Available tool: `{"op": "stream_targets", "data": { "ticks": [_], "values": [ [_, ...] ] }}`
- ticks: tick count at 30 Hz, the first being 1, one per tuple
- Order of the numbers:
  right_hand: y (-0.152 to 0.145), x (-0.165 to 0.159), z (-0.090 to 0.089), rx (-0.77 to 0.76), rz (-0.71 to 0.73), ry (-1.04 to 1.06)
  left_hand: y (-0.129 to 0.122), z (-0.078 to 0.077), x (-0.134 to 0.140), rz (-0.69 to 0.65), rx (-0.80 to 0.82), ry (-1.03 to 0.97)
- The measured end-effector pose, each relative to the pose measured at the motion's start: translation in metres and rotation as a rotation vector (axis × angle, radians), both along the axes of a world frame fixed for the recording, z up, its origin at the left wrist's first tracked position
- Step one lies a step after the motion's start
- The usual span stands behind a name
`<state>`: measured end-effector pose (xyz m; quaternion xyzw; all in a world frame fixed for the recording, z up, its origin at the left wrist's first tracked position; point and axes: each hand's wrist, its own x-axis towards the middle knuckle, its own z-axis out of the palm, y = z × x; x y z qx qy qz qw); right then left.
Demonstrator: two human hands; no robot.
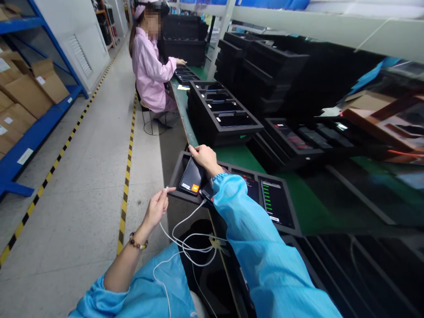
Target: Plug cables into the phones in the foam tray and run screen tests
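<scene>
My left hand [157, 206] pinches the white plug end of a charging cable [167, 188], just left of the lower end of a smartphone [191, 176]. This phone has a dark screen with an orange patch and a white label. My right hand [206, 159] grips its upper end; some of the fingers are hidden. Beside it a second smartphone [206, 191] lies tilted, with a white cable [195, 210] at its lower end and my right sleeve partly over it. Both are at the left end of a dark foam tray [293, 212].
Further right in the tray, another phone [274, 201] shows green bars. Loops of white cable hang over my lap. Stacked foam trays [225, 132] with phones stand behind on the green bench [255, 160]. A co-worker in pink [149, 70] sits farther along it. Cardboard boxes [23, 88] fill blue shelves at left.
</scene>
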<state>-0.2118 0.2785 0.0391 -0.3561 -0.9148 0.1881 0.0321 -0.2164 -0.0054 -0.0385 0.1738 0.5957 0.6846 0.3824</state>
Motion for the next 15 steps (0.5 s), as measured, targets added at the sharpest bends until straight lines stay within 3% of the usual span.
{"op": "stream_targets", "data": {
  "ticks": [4,8,15],
  "values": [
    [0.002,-0.003,0.012,-0.036,-0.040,0.027,0.003,0.013,0.011,-0.071,-0.026,0.114],
    [-0.005,-0.002,0.017,-0.076,-0.052,0.032,0.010,0.022,0.020,-0.018,-0.054,0.247],
    [-0.012,0.002,0.016,-0.112,-0.085,0.041,0.021,0.017,0.034,0.035,-0.062,0.135]
  ]
}}
